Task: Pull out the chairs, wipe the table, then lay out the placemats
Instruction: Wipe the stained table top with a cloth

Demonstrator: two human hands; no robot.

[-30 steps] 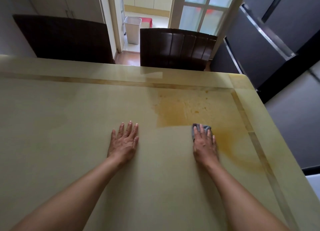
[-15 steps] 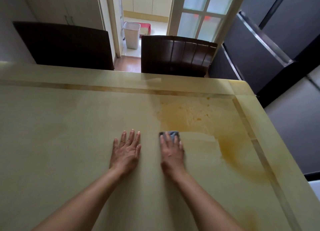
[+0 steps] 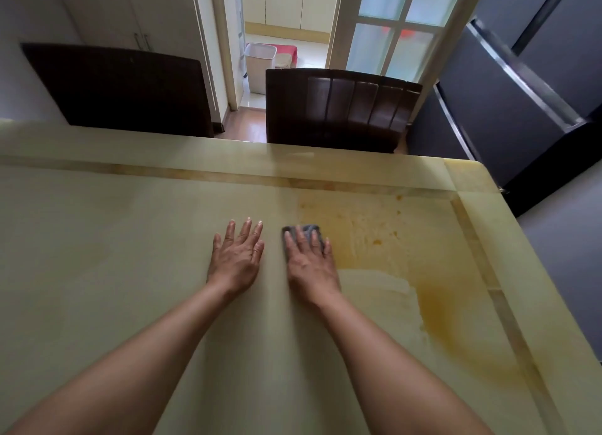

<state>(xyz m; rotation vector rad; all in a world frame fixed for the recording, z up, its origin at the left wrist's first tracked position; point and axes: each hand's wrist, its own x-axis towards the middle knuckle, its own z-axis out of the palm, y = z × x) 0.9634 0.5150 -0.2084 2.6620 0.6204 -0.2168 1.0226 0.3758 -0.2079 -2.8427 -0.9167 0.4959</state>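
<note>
Nothing legible shows: no writing, label, brand, number or sign on the table [image 3: 97, 239], the grey cloth [image 3: 306, 230], the slatted chair [image 3: 342, 109], the waste bin [image 3: 259, 65] or the dark refrigerator [image 3: 505, 109].

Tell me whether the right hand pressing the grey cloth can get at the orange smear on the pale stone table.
Probably yes. The right hand presses the grey cloth at the edge of the orange smear, and nothing on the pale stone table lies between them.

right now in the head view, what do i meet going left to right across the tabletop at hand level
left hand flat on the table → right hand pressing the grey cloth → orange stain → inlaid border strip
</note>
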